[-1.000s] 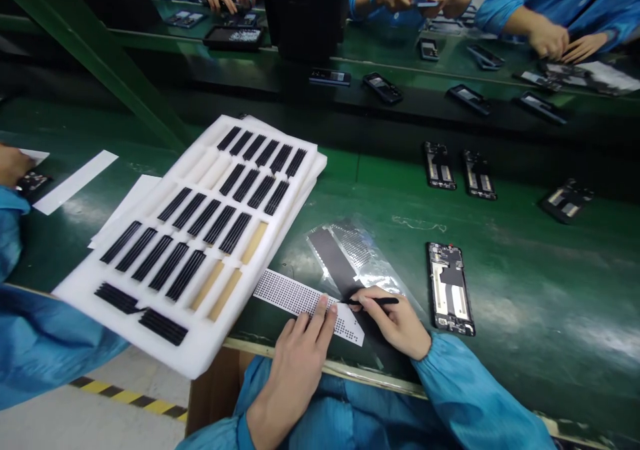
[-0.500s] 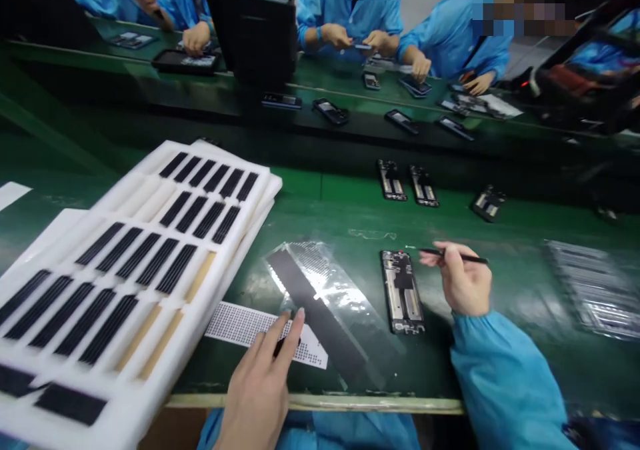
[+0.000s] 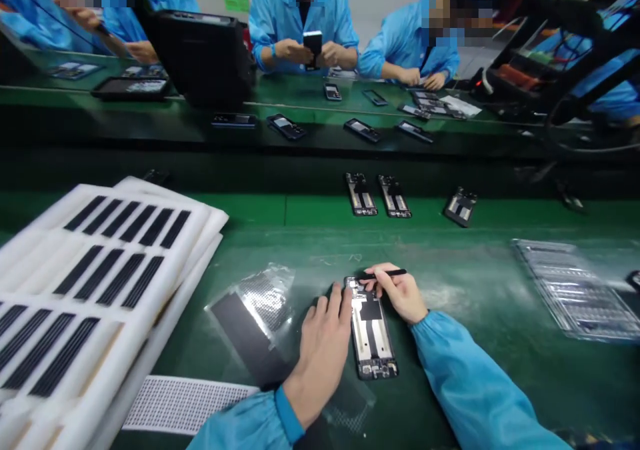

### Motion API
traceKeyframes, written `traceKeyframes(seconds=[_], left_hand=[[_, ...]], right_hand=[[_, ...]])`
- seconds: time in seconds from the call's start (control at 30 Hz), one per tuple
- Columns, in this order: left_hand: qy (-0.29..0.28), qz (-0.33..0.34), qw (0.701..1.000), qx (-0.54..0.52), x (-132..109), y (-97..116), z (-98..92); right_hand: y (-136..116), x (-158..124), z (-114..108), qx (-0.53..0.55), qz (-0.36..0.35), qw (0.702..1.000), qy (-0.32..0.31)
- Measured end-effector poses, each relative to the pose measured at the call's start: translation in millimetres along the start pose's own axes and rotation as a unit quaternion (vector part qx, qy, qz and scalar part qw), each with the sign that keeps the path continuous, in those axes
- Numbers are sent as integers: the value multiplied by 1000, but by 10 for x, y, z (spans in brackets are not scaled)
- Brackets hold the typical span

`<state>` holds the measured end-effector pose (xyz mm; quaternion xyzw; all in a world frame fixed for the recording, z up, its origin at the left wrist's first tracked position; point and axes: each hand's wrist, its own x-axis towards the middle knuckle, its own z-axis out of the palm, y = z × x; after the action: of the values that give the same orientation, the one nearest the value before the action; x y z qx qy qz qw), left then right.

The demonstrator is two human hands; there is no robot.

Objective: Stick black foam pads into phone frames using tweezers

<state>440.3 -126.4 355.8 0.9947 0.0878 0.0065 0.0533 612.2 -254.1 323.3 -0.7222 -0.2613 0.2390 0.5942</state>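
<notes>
An opened phone body [image 3: 371, 330] lies flat on the green bench, its metal plates and black film facing up. Beside its upper left edge rests my left hand [image 3: 326, 337], fingers stretched out and fingertips touching the frame. My right hand [image 3: 400, 293] pinches a slim black tool [image 3: 395, 273], probably tweezers. The tool's tip is over the phone's top end, where fingers partly hide it. Under and beside my left wrist are clear film with a dark strip [image 3: 245, 330] and a white sheet of small dots [image 3: 185, 403].
White foam trays [image 3: 200, 250] holding black strips are stacked at left. Clear plastic trays [image 3: 570, 290] lie at right. Several phone bodies [image 3: 361, 195] lie farther back. Across the raised shelf, co-workers in blue [image 3: 305, 10] handle phones near a black monitor [image 3: 200, 57].
My left hand has moved from the dotted sheet to the phone's left edge. My right hand has brought the black tool onto the phone's top end. The camera view has shifted.
</notes>
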Motion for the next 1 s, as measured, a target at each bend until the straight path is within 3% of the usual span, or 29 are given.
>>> traceKeyframes(seconds=[0.37, 0.6, 0.73, 0.87, 0.93, 1.0], left_hand=[[38, 8, 999, 32, 104, -14, 125], [36, 14, 999, 20, 130, -26, 143], [35, -9, 998, -47, 56, -78, 103], [-25, -8, 984, -177, -265, -129, 58], [-43, 15, 979, -197, -442, -115, 53], [-46, 42, 979, -196, -558, -59, 45]], right_hand=[[-49, -16, 6, -27, -8, 1000, -8], [-43, -3, -110, -55, -111, 989, -84], [-32, 20, -175, -69, -194, 971, -118], [-20, 14, -181, -61, -166, 975, -135], [-5, 33, -183, 2, -116, 990, -75], [17, 82, -220, 103, -51, 992, 49]])
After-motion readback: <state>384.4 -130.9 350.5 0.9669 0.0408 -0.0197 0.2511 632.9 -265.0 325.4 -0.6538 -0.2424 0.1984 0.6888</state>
